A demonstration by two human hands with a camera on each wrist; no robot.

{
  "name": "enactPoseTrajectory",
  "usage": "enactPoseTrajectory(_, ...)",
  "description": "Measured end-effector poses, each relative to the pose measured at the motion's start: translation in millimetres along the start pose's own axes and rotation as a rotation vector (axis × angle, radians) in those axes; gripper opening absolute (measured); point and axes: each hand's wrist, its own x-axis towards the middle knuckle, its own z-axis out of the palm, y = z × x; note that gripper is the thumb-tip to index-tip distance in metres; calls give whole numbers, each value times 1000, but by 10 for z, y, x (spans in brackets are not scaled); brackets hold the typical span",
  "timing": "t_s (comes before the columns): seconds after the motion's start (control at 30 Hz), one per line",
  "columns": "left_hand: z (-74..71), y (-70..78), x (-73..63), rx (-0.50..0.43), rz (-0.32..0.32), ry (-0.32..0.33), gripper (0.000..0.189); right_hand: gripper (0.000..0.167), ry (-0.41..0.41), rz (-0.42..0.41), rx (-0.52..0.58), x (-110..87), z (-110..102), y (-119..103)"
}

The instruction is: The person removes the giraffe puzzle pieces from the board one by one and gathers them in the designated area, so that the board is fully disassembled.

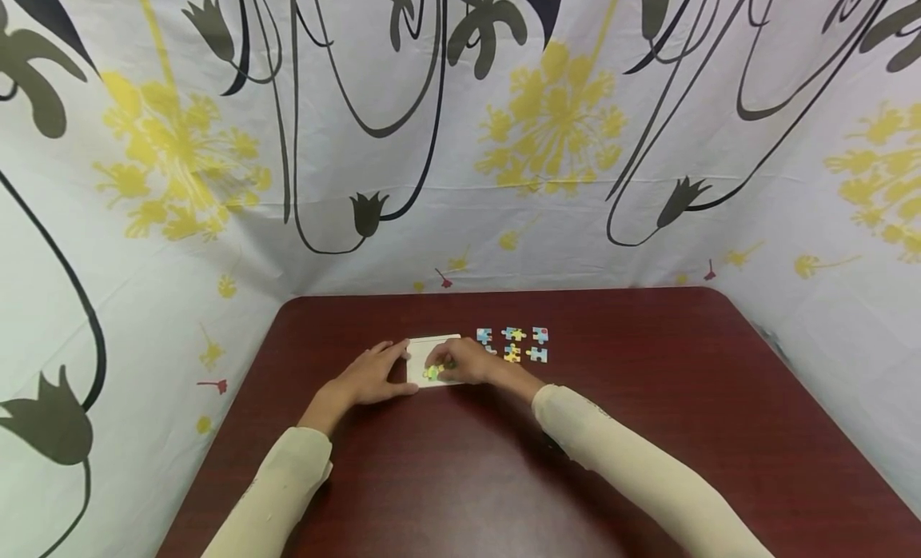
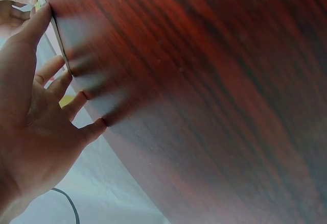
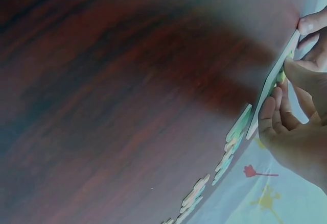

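Note:
A small white puzzle board (image 1: 416, 369) lies on the table, seen almost edge-on in the right wrist view. My left hand (image 1: 370, 376) rests at its left side, fingers spread and fairly straight, thumb at the near corner; in the left wrist view the left hand (image 2: 38, 112) has fingertips along the board's edge and on the table. Over the board, my right hand (image 1: 460, 360) has its fingers bent and pinches a yellow-green jigsaw piece (image 1: 432, 372) at the board surface. The right hand (image 3: 296, 112) partly hides that piece and the board's right part.
Right of the board lie several loose jigsaw pieces in two rows, among them a blue one (image 1: 484, 334), a yellow one (image 1: 512, 353) and a light blue one (image 1: 537, 354). The dark red-brown table (image 1: 460, 478) ends at a patterned cloth (image 1: 432, 166) behind.

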Motion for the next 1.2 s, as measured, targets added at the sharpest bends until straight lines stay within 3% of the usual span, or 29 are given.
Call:
enactPoseTrajectory(0.23,19,-6,6,9,-11,-2,94,22,65,13,-10,-43,41,-43)
enactPoseTrajectory(0.57,14,-2,3,9,3,1,93,23,143,-50,-46,-101,91,-50)
enactPoseTrajectory(1.2,44,-17,14,15,-9,-6,94,24,167,-121,3,-144,86,-9)
